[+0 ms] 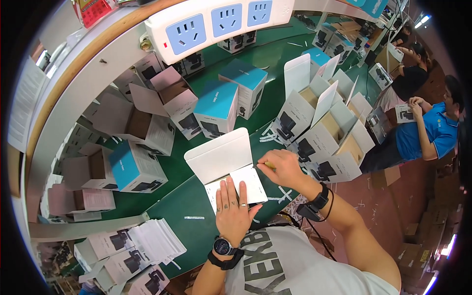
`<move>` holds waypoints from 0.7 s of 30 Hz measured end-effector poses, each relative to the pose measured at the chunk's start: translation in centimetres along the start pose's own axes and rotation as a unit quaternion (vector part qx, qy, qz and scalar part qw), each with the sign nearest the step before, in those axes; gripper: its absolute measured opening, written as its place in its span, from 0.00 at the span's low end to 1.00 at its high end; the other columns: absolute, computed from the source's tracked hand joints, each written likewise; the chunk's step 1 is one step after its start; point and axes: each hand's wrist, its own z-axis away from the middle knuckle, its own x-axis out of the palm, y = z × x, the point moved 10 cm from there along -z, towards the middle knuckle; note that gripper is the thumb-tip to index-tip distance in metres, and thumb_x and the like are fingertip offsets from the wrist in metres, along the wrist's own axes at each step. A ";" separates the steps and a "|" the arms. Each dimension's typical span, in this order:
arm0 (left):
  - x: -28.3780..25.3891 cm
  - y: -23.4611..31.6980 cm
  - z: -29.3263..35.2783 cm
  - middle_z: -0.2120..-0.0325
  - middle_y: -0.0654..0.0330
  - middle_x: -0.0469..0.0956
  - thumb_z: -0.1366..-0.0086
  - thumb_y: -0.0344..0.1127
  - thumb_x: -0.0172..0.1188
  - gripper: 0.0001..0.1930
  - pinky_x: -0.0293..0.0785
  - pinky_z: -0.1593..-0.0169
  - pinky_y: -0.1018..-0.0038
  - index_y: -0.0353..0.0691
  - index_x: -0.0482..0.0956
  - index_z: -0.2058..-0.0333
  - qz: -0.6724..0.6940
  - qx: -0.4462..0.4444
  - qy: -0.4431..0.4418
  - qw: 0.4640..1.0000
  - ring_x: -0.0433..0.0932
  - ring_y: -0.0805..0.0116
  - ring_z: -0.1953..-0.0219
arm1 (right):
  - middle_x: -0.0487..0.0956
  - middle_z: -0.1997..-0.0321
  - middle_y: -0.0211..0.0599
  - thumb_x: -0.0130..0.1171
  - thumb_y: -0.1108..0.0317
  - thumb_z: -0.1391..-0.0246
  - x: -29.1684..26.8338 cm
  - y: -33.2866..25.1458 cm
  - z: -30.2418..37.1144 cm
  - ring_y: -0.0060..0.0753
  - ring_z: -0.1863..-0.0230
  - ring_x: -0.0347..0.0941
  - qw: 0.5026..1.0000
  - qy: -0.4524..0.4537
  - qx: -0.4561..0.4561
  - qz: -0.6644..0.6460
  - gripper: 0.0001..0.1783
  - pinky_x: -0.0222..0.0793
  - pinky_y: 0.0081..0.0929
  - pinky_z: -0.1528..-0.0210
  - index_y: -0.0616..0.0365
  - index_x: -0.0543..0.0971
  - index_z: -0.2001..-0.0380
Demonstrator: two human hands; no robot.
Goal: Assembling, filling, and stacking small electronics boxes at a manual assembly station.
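A small white box lies right in front of me on the green table, its lid flap raised toward the far side. Flat on its near part rests my left hand, fingers stretched out and pressing on white card. A loose-looking white piece shows beside those fingers. My right hand is closed at the box's right edge, pinching a small yellowish thing; its kind is mostly hidden by the fingers. Both wrists wear black bands, and the left one also has a watch.
Several open white cartons stand to the right, others to the left, with teal-topped closed boxes between. A white power strip hangs across the top. Stacked white sheets lie lower left. Co-workers are at right.
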 end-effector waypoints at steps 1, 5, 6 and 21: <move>-0.1 0.0 0.0 0.28 0.33 0.59 0.33 0.65 0.60 0.46 0.58 0.28 0.46 0.35 0.64 0.28 -0.001 0.001 0.003 1.000 0.59 0.34 0.26 | 0.80 0.75 0.28 0.71 0.64 0.45 -0.2 0.2 -0.3 0.37 0.73 0.78 1.000 0.000 -0.001 0.000 0.07 0.69 0.36 0.68 0.49 0.81 0.70; -0.3 0.0 0.0 0.28 0.33 0.59 0.33 0.65 0.60 0.46 0.59 0.28 0.46 0.35 0.64 0.28 -0.001 0.001 0.004 1.000 0.58 0.34 0.26 | 0.80 0.76 0.29 0.73 0.66 0.47 -0.5 -0.2 -1.3 0.38 0.75 0.77 0.998 -0.012 -0.058 -0.021 0.08 0.68 0.35 0.72 0.51 0.82 0.71; -0.4 -0.1 -0.1 0.28 0.33 0.59 0.33 0.65 0.60 0.46 0.59 0.28 0.46 0.35 0.64 0.28 -0.001 -0.001 0.004 1.000 0.58 0.34 0.26 | 0.80 0.75 0.29 0.74 0.65 0.48 -0.5 -0.5 -1.5 0.38 0.75 0.77 0.997 -0.005 -0.079 -0.011 0.08 0.68 0.36 0.72 0.51 0.82 0.71; -0.5 0.1 -0.3 0.28 0.33 0.59 0.34 0.65 0.61 0.47 0.58 0.28 0.45 0.35 0.64 0.29 -0.001 -0.003 0.002 1.000 0.59 0.33 0.26 | 0.83 0.68 0.40 0.75 0.58 0.54 5.6 3.8 2.0 0.43 0.67 0.81 0.930 -0.066 0.306 -0.192 0.18 0.74 0.33 0.63 0.56 0.79 0.68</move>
